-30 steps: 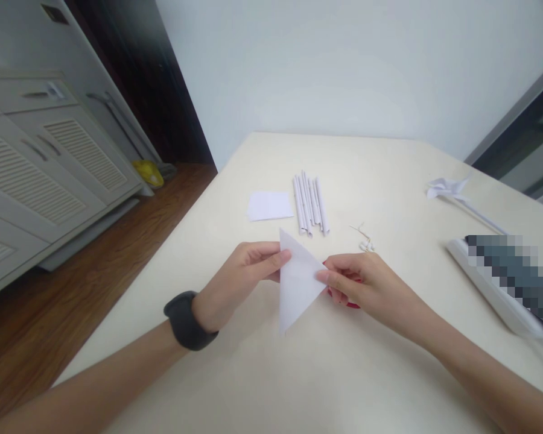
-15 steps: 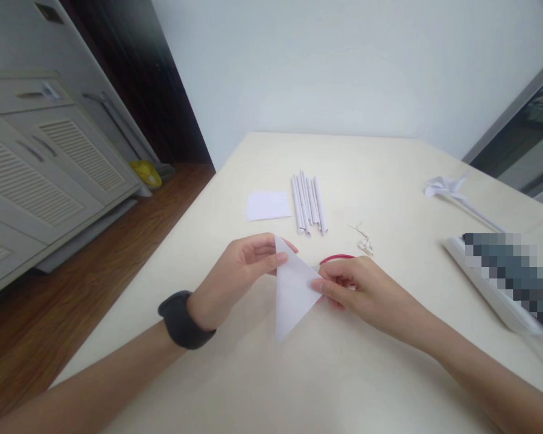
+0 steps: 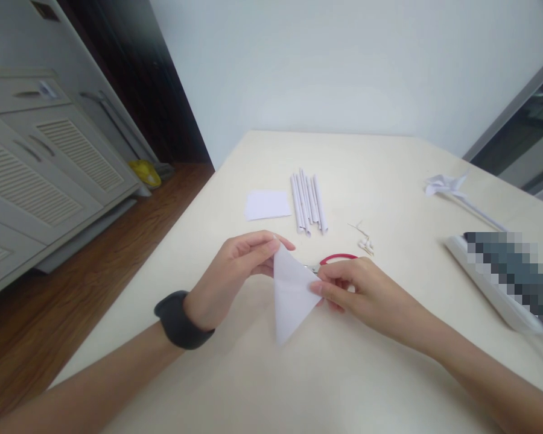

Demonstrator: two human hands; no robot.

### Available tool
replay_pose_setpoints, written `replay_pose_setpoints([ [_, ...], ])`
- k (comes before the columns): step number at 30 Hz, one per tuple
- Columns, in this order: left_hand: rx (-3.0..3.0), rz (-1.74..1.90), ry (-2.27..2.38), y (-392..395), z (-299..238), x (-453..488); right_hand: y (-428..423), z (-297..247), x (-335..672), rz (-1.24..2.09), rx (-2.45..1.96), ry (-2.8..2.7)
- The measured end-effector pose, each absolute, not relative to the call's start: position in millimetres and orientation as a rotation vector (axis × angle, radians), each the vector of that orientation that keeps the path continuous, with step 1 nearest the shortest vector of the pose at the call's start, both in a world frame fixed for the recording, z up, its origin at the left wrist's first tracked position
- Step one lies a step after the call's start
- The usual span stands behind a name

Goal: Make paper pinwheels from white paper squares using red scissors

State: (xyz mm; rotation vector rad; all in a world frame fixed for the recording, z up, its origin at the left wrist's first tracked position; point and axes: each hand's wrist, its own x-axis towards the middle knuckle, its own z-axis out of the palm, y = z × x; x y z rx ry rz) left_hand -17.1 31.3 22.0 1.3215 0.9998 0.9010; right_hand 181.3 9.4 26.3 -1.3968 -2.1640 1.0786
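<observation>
Over a pale surface (image 3: 389,181), the left grip (image 3: 235,259) and right grip (image 3: 355,283) pinch two corners of a paper triangle (image 3: 292,295); scissors (image 3: 337,256) show just beyond the right.

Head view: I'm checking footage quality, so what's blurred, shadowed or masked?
Head view: the paper triangle blurs at its lower tip, a faint shadow lies on the table near the left hand, blocky pixels cover part of the right side.
</observation>
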Motion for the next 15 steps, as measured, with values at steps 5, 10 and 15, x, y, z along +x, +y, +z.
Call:
replay_pose_setpoints([
  [5,1.341,0.833,0.929,32.6,21.8,-15.7,9.2,26.7,184.1,1.068,-1.426,-2.032],
  [10,1.314,0.749,0.934,33.1,19.8,-17.3,13.6,26.2,188.1,1.08,-1.449,-1.855],
  [15,1.321,0.767,0.965,35.4,17.9,-19.1,15.6,23.7,190.0,1.132,-1.441,-1.761],
])
